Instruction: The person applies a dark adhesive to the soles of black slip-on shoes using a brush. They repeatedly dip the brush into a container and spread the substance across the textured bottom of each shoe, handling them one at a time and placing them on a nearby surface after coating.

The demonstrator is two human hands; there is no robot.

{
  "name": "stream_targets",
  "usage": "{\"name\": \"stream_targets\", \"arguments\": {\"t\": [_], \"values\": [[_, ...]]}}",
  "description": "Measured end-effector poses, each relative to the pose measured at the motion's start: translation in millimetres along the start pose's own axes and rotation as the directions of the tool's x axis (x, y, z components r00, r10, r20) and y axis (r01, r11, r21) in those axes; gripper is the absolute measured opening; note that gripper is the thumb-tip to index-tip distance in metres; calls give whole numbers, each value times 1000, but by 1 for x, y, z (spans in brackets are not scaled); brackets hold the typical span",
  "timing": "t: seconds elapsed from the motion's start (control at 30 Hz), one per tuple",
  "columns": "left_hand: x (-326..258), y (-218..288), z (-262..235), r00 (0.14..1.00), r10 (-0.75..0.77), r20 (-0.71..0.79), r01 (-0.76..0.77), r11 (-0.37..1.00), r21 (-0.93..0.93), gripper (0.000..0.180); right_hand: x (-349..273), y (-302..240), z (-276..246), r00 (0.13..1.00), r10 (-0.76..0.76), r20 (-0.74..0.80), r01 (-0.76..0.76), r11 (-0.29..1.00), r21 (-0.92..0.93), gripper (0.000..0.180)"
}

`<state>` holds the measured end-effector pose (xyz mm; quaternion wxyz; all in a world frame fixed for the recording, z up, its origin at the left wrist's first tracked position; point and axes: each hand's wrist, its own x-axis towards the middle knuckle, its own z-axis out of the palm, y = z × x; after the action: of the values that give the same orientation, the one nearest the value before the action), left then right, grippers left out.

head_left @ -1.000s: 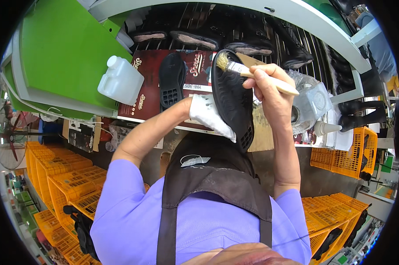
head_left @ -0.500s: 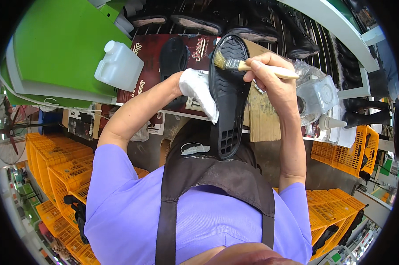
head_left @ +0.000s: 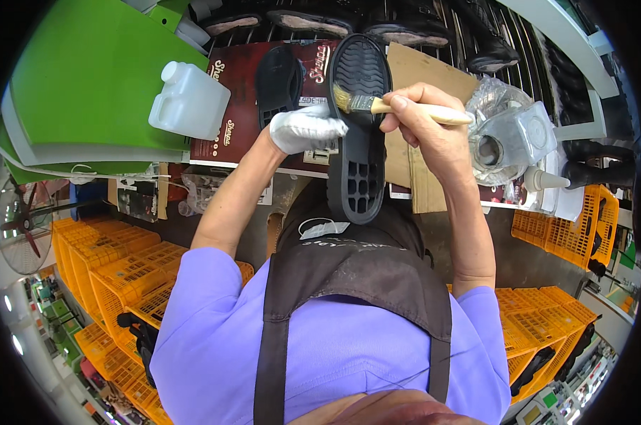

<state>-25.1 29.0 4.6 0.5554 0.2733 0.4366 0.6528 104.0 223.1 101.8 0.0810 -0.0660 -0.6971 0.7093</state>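
Head view: black sole [head_left: 360, 142] held up between both hands, far half above the work table, near end over the dark apron [head_left: 363, 283]. Long axis running away from the body, almost straight; wavy ribs on the broad far half, grid of square hollows at the near end.

Left hand [head_left: 308, 130], in a white glove, at the left edge of the black sole near mid-length: fingers curled in and touching, apparently grasping that edge. Thumb placement behind it impossible to tell.

Right hand [head_left: 434, 131], bare, on the opposite side, fingers and thumb pinched firmly around the pale handle of the brush [head_left: 363, 103]. Brush pointing left, nearly square across the long axis of the black sole, bristles on the left rim, just beyond the gloved fingers. Left hand nearer, in direct touch; right hand beside the right edge, possibly clear of it, hard to tell.

To the left on dark red printed cardboard, a 2nd sole [head_left: 276, 76], roughly parallel, partly behind the gloved hand; farther left, a white jug [head_left: 193, 106]. To the right, a brown cardboard sheet [head_left: 430, 173], a clear container [head_left: 522, 138] and a squeeze bottle [head_left: 547, 178]. Beyond, black boots [head_left: 405, 30] on a rack. Down at both sides, orange crates [head_left: 136, 280].
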Motion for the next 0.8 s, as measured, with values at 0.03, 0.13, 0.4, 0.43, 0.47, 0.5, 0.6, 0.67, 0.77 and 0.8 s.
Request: {"name": "stream_targets", "arguments": {"t": [0.03, 0.13, 0.4, 0.43, 0.47, 0.5, 0.6, 0.67, 0.77, 0.8], "values": [[-3, 2, 4, 1000, 2, -8, -2, 997, -76, 45, 0, 2, 0, 1000, -3, -2, 3, 1000, 1, 17], [-5, 7, 18, 996, 86, 6, -83, 981, -177, 45, -4, 7, 4, 1000, -9, -19, 10, 1000, 28, 17], [-8, -17, 2, 987, 106, -121, -152, 857, -492, 46, -16, 13, 16, 1000, 5, -31, -1, 995, 101, 16], [-6, -16, 4, 989, 103, -106, -144, 829, -541, 45, -17, 14, 17, 1000, 3, -30, 0, 994, 106, 16], [-5, -13, 10, 982, 127, -139, -183, 825, -534, 43, -18, 14, 18, 1000, 1, -29, 2, 994, 112, 15], [-3, -13, 12, 978, 102, -180, -186, 817, -545, 42, -19, 14, 18, 1000, 0, -19, 2, 993, 122, 15], [1, -14, 14, 952, 64, -299, -229, 799, -557, 41, -22, 12, 20, 1000, -8, 11, 6, 990, 139, 15], [4, -16, 14, 924, 87, -372, -292, 790, -540, 40, -22, 12, 21, 999, -14, 30, 10, 992, 128, 16], [5, -7, 22, 903, 181, -389, -357, 820, -447, 40, -25, 7, 22, 999, -8, 53, 2, 993, 121, 16], [6, -4, 24, 910, 173, -377, -344, 822, -454, 40, -25, 7, 21, 997, -1, 75, -9, 991, 132, 16]]}}
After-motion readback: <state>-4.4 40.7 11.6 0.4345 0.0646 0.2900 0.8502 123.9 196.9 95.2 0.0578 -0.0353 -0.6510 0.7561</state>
